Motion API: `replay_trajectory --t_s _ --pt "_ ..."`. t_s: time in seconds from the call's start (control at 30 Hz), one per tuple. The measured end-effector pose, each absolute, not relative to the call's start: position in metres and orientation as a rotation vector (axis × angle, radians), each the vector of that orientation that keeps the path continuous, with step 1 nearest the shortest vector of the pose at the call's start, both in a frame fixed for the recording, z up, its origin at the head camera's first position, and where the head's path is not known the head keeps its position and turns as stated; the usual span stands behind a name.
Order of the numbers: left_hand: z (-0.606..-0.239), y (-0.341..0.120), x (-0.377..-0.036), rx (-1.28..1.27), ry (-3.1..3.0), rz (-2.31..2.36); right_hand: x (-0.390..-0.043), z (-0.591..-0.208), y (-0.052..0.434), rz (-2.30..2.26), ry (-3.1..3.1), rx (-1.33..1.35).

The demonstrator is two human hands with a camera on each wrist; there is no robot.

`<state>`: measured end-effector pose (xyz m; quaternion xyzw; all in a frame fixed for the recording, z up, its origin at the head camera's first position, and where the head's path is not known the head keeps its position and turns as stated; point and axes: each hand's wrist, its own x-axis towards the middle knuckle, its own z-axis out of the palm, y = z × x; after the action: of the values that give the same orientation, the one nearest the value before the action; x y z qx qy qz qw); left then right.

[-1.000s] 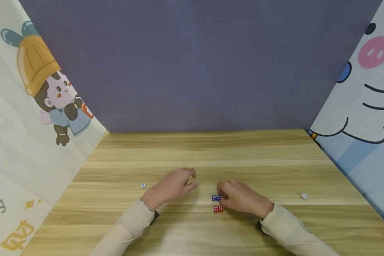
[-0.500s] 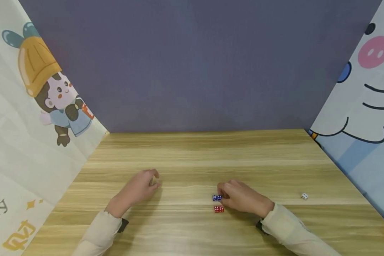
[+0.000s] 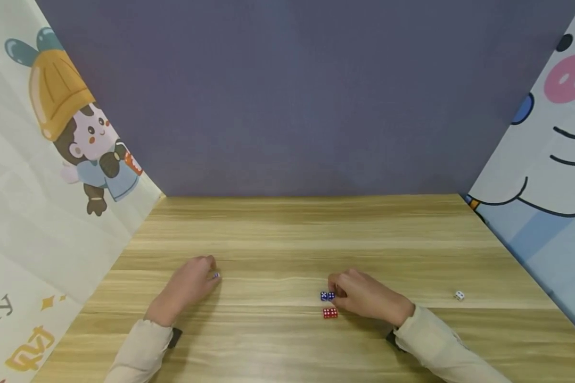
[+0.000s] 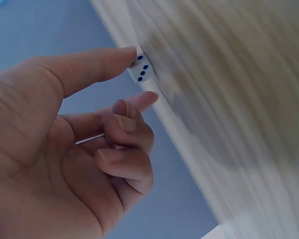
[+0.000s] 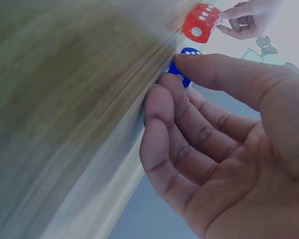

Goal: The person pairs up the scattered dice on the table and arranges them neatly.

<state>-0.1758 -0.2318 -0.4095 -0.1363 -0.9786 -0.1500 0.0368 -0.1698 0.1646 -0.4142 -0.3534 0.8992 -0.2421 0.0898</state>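
Left hand (image 3: 188, 287) reaching forward — thumb and forefinger nearly closed, right hand (image 3: 364, 295) curled, knuckles up, both forearms low

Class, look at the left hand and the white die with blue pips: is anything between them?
Nothing visible. The left hand has the white die at its fingertips, thumb touching it, on the wooden table.

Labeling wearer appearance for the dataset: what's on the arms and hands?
Both arms wear long cream sleeves: left sleeve, right sleeve. A dark band shows at each wrist, likely the camera strap. Left hand and right hand are bare, no gloves.
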Motion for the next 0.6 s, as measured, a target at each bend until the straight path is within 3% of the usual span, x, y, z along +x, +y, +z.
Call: replay_trajectory --t_s 0.6 --pt "-0.4146 -0.2369 -0.1757 -0.412 -2.994 -0.495 -0.1678 -0.4128 0.1644 -0.727 2.675 -1.052"
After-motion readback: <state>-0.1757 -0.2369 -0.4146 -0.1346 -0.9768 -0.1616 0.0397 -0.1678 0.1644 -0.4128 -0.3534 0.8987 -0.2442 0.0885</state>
